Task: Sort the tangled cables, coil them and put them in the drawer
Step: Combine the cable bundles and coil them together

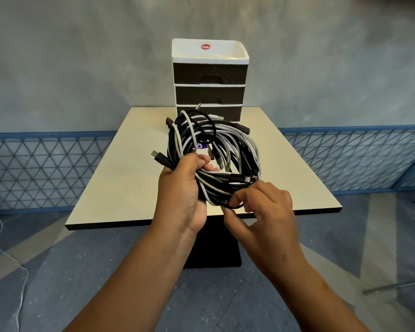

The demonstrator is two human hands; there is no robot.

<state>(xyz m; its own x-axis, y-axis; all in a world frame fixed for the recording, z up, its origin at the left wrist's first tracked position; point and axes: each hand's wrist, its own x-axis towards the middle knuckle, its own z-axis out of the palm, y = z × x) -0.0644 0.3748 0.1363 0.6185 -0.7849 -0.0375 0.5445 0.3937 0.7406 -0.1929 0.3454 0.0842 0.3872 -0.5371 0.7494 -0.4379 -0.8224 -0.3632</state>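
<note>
A tangled bundle of black and white cables [225, 144] hangs in a rough loop above the cream table [120, 168], held up in front of me. My left hand [180, 195] grips the bundle's left side, fingers curled round several strands. At the bundle's lower edge my right hand [264, 212] pinches a black cable between thumb and fingers. USB plugs stick out at the left and top of the tangle. Behind it stands a white drawer unit [210, 79] with three dark drawers, all closed; the cables hide part of the lowest drawer.
The table stands on a dark pedestal base [213, 250] on a grey tiled floor. A blue lattice fence [46, 168] runs behind it at both sides below a grey wall. A white cord [0, 240] trails on the floor at the left.
</note>
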